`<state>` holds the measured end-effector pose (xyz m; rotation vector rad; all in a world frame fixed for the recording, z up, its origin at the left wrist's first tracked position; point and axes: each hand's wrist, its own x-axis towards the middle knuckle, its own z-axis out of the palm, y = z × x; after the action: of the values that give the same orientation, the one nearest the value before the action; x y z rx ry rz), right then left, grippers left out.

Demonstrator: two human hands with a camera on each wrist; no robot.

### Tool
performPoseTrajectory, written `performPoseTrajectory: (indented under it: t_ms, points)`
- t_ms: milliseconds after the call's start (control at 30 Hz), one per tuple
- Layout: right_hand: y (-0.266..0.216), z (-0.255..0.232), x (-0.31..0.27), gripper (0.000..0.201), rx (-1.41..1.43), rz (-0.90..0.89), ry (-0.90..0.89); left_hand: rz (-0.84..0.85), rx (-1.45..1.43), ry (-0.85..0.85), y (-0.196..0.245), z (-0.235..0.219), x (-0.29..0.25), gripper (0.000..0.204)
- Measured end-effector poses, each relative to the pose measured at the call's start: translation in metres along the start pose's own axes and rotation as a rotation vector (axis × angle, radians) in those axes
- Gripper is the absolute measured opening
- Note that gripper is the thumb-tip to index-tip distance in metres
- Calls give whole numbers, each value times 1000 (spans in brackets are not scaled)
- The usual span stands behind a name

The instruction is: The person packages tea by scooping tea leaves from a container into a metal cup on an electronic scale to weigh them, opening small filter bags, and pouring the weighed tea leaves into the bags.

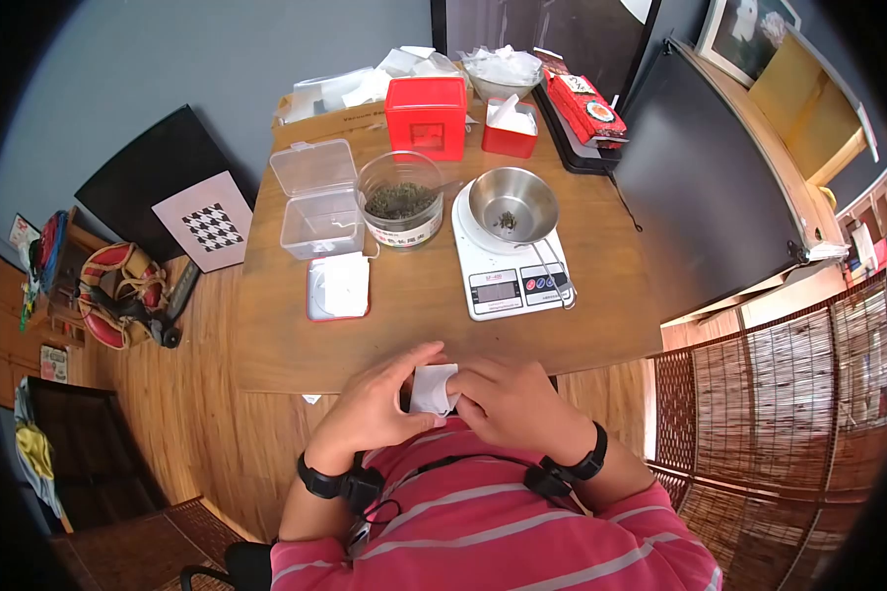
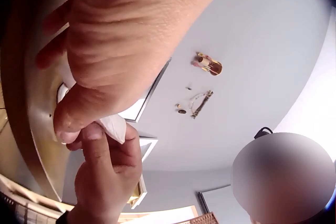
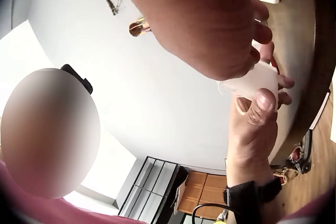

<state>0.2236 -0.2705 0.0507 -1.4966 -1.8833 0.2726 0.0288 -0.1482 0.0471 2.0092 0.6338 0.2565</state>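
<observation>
By the table (image 1: pixel 601 330), your left hand (image 1: pixel 370 409) and right hand (image 1: pixel 522 404) are pinching a white pouch (image 1: pixel 432 390) between them.
Your left should be bracing its side, your right working the edge gently to avoid tearing.

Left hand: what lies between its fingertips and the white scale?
The head view shows only bare tabletop between the left hand and the scale.
</observation>
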Motion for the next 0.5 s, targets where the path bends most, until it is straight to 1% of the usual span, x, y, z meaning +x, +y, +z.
performPoseTrajectory:
  t_ms: [33, 67, 100, 133, 167, 200, 233, 267, 333, 400, 467, 500]
  points:
    - [0, 2, 1, 11, 1, -6, 29, 36, 12, 1, 0, 0, 0, 86]
    - [1, 3, 3, 11, 1, -14, 60, 37, 12, 1, -1, 0, 1, 86]
    - [1, 4, 4, 11, 0, -15, 59, 39, 12, -5, -3, 1, 2, 80]
    - [2, 5, 5, 10, -38, -22, 20, 42, 12, -11, -4, 2, 3, 74]
    - [2, 5, 6, 8, -76, -28, -20, 43, 10, -9, -3, 2, 4, 74]
    - [1, 5, 4, 8, -77, -28, -21, 35, 53, -19, -1, 2, 5, 69]
    - [1, 4, 3, 12, -99, 0, -132, 27, 96, -28, 0, 2, 5, 65]
    - [1, 3, 2, 17, -121, 27, -244, 29, 94, -26, -1, 2, 5, 65]
    - [-1, 1, 3, 19, -100, 15, -266, 131, 135, -5, -5, 3, 4, 59]
    - [-6, -11, 6, 21, -78, -5, -291, 96, 108, 6, -12, 3, -1, 57]
    - [-6, -37, 8, 24, 82, 231, -104, 64, 85, 20, -14, -2, -7, 56]
    - [11, -39, 5, 29, -103, 206, 143, -17, 44, 19, -12, -6, -10, 54]
